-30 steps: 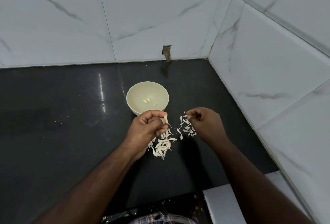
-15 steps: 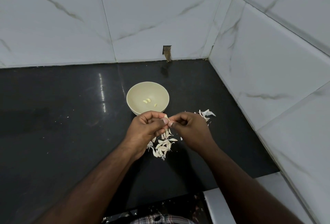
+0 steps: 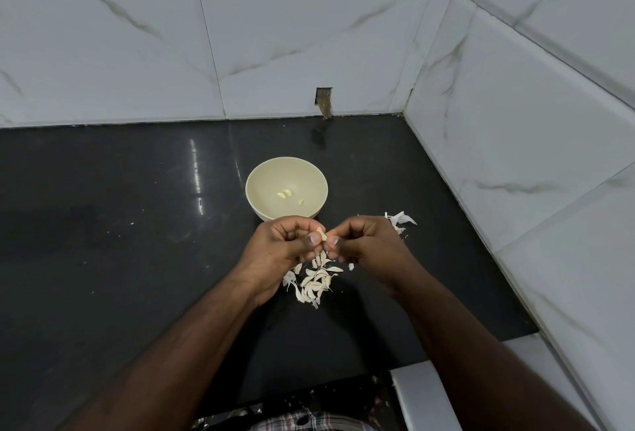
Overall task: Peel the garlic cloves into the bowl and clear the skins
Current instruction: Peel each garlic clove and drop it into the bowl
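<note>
Both hands (image 3: 323, 243) pinch clove (image 3: 321, 233), mostly hidden

Both forearms extend forward and converge. The left hand (image 3: 280, 245) and right hand (image 3: 366, 245) meet fingertip to fingertip, fingers curled, pinching a garlic clove (image 3: 322, 234) between them.

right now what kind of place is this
Most likely a home kitchen corner: a glossy black countertop meets marble-look wall tiles, with a bowl holding peeled garlic cloves.

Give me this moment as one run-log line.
step: peeling | left hand + right hand: pinch garlic clove | bowl: three peeled cloves | skins: uncleared
</note>
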Demonstrator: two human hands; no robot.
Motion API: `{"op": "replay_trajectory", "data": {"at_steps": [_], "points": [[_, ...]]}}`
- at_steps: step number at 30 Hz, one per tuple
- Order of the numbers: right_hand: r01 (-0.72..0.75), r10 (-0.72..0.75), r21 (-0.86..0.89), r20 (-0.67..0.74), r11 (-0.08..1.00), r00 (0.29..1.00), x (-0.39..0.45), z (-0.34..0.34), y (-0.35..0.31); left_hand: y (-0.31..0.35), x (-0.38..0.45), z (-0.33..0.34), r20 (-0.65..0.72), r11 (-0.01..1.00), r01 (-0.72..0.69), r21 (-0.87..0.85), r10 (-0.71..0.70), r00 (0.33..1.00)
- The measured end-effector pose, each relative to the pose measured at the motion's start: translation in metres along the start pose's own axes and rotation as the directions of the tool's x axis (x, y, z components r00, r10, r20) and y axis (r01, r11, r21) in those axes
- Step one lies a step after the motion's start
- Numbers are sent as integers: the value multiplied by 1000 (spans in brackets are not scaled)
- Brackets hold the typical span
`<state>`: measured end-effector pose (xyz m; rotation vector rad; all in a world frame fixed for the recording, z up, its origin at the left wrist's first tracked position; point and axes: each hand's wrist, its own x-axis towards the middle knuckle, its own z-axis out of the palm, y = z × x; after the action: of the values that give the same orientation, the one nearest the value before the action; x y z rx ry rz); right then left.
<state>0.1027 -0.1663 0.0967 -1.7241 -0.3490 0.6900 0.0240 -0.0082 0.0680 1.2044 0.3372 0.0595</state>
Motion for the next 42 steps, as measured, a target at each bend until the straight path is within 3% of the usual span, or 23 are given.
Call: {"op": "replay_trajectory", "data": {"at_steps": [7, 11, 17, 23, 34, 38, 42], "points": [[-105, 97, 79, 102, 991, 990, 4, -4, -1, 4, -2, -3, 80, 995, 93, -37, -89, 993], [-93, 87, 60, 105, 994, 991, 7, -5, 2, 4, -1, -3, 51, 991, 120, -62, -117, 992], [115, -123, -109, -72, 987, 990, 9, 3, 2, 3, 2, 0, -88, 996, 6, 92, 2, 996], [102, -103, -115, -2, 988, 995, 15, -2, 3, 3, 2, 4, -133, 975, -35, 219, 65, 989], [175, -163, -110, 104, 978, 981, 14, -2, 8, 4, 0, 2, -116, 999, 11, 47, -5, 993], [192, -182, -115, 95, 975, 979, 14, -1, 9, 4, 0, 2, -114, 997, 50, -60, -57, 992], [203, -195, -168, 61, 965, 979, 15, 1, 11, 4, 0, 2, -114, 997, 53, -61, -59, 992]]}}
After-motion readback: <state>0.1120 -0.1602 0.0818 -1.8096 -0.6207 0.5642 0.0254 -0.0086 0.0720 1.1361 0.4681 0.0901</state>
